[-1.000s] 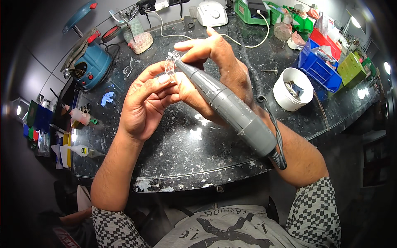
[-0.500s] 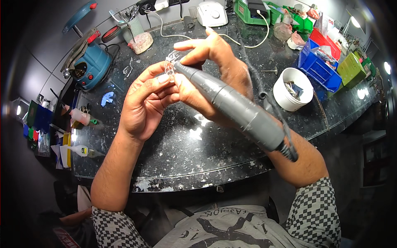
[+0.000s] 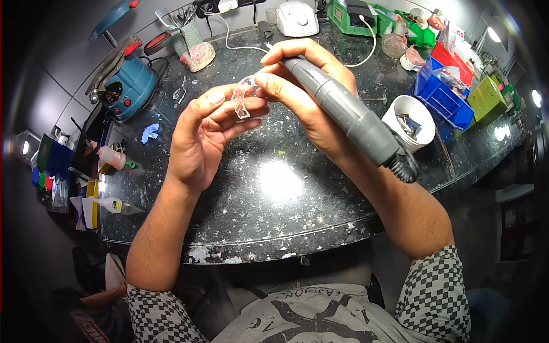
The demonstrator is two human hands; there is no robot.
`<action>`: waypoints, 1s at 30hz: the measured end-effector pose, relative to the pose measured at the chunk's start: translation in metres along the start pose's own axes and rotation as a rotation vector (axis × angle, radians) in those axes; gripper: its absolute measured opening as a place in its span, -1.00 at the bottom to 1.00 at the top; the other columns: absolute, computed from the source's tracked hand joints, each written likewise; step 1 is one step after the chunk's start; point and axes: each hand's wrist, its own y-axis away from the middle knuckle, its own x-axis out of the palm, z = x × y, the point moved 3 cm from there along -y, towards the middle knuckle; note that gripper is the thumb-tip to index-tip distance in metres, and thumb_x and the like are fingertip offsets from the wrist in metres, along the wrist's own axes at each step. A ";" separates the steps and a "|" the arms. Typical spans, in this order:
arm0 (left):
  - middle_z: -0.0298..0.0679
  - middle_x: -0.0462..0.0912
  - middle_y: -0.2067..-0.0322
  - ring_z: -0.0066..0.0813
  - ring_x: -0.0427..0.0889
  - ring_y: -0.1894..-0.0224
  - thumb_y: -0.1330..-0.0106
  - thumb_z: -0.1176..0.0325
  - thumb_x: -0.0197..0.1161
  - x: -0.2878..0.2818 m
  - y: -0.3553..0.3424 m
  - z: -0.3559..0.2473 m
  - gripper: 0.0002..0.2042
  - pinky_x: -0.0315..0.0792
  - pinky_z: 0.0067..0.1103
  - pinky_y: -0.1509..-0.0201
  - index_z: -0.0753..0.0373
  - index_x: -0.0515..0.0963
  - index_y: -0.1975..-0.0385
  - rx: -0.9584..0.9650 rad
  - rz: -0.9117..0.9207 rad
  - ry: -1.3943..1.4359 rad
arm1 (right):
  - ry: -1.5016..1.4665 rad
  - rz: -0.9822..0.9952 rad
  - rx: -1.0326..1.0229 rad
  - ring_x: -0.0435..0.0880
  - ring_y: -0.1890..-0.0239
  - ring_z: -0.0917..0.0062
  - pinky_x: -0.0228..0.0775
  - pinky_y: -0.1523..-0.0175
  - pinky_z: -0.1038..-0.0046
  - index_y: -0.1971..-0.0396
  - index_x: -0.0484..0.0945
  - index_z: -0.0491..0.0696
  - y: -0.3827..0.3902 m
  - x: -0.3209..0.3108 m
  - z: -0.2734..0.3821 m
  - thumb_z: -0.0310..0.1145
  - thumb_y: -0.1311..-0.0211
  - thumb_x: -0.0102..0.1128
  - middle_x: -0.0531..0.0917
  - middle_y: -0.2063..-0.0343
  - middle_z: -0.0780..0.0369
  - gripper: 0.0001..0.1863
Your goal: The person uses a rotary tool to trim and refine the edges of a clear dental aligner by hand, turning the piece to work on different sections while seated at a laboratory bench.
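Observation:
A clear, arch-shaped dental aligner (image 3: 240,103) is raised above the dark bench. My left hand (image 3: 197,134) is closed on its left side, with the fingers behind it. The thumb of my right hand (image 3: 309,108) touches the aligner's right end, beside the index finger. Lying across that same right hand is a dark grey rotary handpiece (image 3: 346,108), gripped with its coiled cord end toward my right forearm. The handpiece's front end points up and left, apart from the aligner, and its tip is hidden behind my fingers.
On the speckled black bench (image 3: 229,220), a white tub (image 3: 394,123) with small bits stands right, near a blue bin (image 3: 443,97). A blue machine (image 3: 128,86) is at left, a white control box (image 3: 297,20) at the back. Nearby are a plaster model (image 3: 197,57) and blue scrap (image 3: 150,133).
My right hand has turned, swinging the handpiece right and its front end away from the aligner. The right thumb and index finger now meet at the aligner, which shows more fully.

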 end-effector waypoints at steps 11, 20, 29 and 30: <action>-0.11 0.72 0.23 -0.40 0.71 0.14 -0.41 0.23 0.16 -0.012 0.002 0.000 -0.71 0.51 -0.45 -0.12 0.35 0.62 0.13 0.110 -0.138 -0.289 | 0.273 0.055 -0.143 0.66 0.25 0.69 0.52 0.11 0.63 0.16 0.57 -0.13 0.005 0.008 0.004 -0.55 -0.22 0.30 0.67 0.35 0.28 -0.81; -0.06 0.71 0.14 -0.30 0.69 0.05 -0.34 0.24 0.17 -0.011 0.003 0.001 -0.65 0.48 -0.38 -0.18 0.38 0.56 0.02 0.028 -0.109 -0.196 | 0.268 -0.012 -0.071 0.69 0.35 0.67 0.55 0.23 0.58 0.19 0.59 -0.04 0.003 0.004 0.002 -0.41 -0.19 0.28 0.70 0.42 0.27 -0.81; 0.02 0.65 0.02 -0.23 0.66 -0.04 -0.38 0.29 0.13 -0.009 0.004 0.000 -0.59 0.50 -0.37 -0.20 0.45 0.46 -0.11 -0.017 -0.063 -0.005 | 0.280 -0.062 -0.115 0.57 0.24 0.71 0.44 0.09 0.61 0.07 0.59 -0.10 0.003 0.002 0.008 -0.36 -0.27 0.29 0.66 0.28 0.27 -0.73; 0.03 0.64 0.00 -0.22 0.65 -0.06 -0.39 0.28 0.13 -0.010 0.004 0.000 -0.59 0.50 -0.37 -0.21 0.45 0.45 -0.12 -0.019 -0.068 0.024 | 0.409 -0.030 -0.189 0.52 0.28 0.74 0.39 0.12 0.64 0.03 0.60 -0.09 -0.001 -0.004 0.005 -0.34 -0.30 0.22 0.64 0.26 0.30 -0.72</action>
